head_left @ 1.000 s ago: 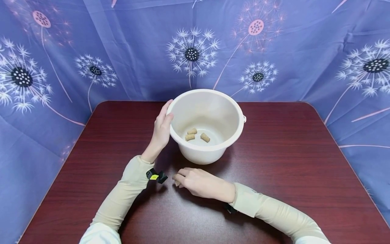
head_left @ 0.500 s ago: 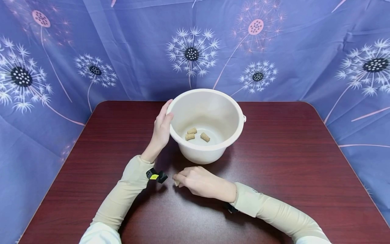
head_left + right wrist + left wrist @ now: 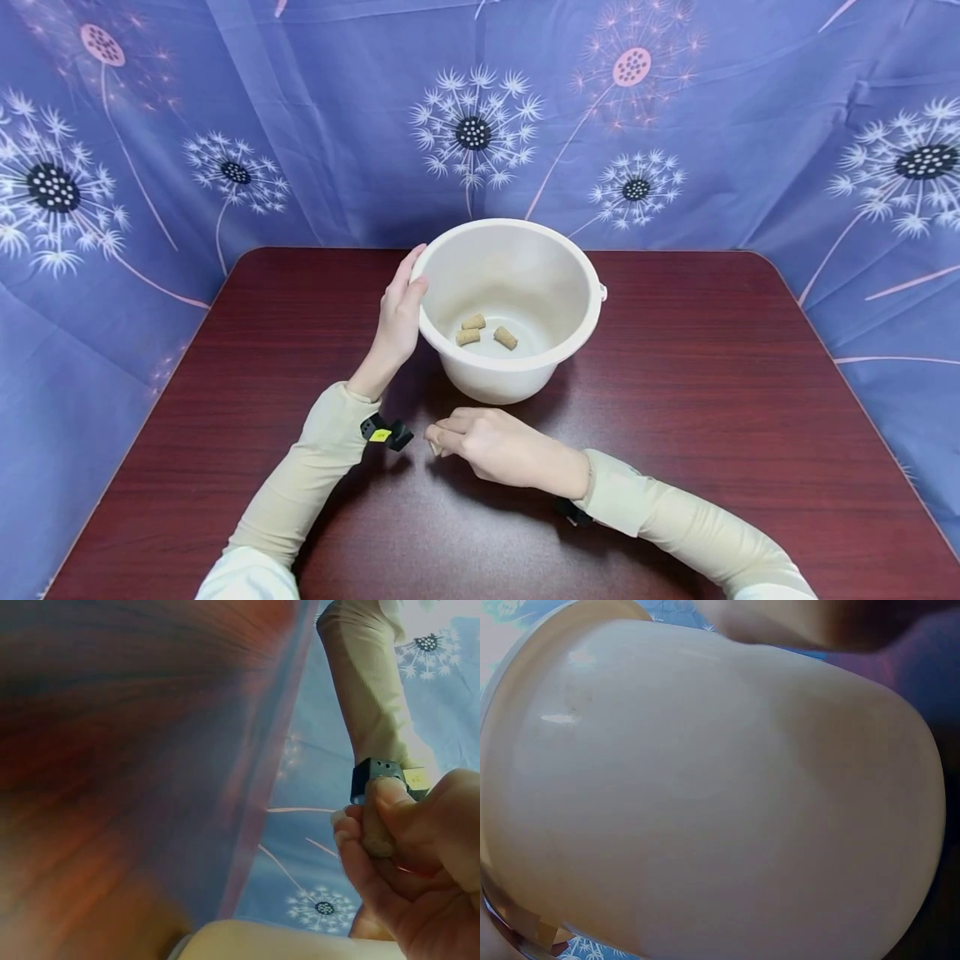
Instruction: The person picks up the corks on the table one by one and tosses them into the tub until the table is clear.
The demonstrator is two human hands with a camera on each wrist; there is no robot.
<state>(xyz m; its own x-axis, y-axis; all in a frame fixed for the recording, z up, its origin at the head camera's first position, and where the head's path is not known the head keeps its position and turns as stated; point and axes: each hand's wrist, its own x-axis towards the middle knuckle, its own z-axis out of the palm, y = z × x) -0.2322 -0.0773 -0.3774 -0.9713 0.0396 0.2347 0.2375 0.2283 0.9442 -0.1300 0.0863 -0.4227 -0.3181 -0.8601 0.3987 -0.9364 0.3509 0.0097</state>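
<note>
A white plastic bucket [image 3: 498, 382] leans toward me on the table, its wall [image 3: 705, 787] filling the left wrist view. My left hand [image 3: 396, 321] grips its left rim, thumb over the edge and fingers along the outside. Inside lie a cork [image 3: 506, 337] and, to its left, two more, one cork [image 3: 473, 322] just behind the other cork [image 3: 468, 337]. In front of the bucket, close over the table, my right hand [image 3: 506, 448] pinches another cork [image 3: 377, 831] between thumb and curled fingers; in the head view the fingers mostly hide it.
The dark red wooden table [image 3: 712, 375] has rounded far corners. A blue cloth with dandelion prints [image 3: 337, 108] hangs behind it and along both sides. A black wrist strap with a yellow label [image 3: 381, 435] on the left wrist sits near the right fingertips.
My right hand has turned slightly and its wrist has shifted a little to the right, still pinching the cork. The left hand, the bucket and the corks inside have stayed put.
</note>
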